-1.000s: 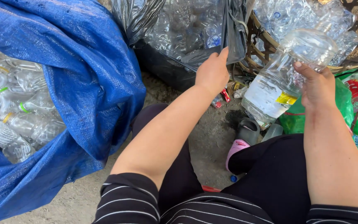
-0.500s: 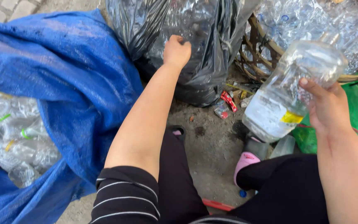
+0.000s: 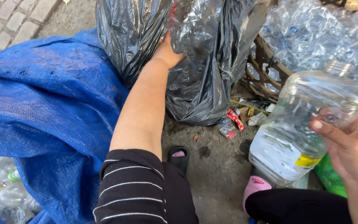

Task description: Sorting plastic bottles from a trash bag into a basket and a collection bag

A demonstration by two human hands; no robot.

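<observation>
My right hand (image 3: 351,151) grips a large clear plastic bottle (image 3: 303,120) with a white and yellow label, held tilted at the right of the view. My left hand (image 3: 167,52) reaches forward into the mouth of a black plastic bag (image 3: 146,37) stuffed with crushed clear bottles (image 3: 195,29). Its fingers are buried among the bottles and the bag's edge, so I cannot see whether they grasp anything.
A big blue woven sack (image 3: 42,120) lies at the left, with several clear bottles (image 3: 5,186) inside its opening. A wicker basket (image 3: 266,79) heaped with clear bottles stands at the back right. Litter (image 3: 235,118) lies on the dirty concrete. My sandalled feet (image 3: 179,155) are below.
My left hand has pushed forward from the bag's rim deep into the black bag. My right hand has brought the large bottle nearer and lower on the right.
</observation>
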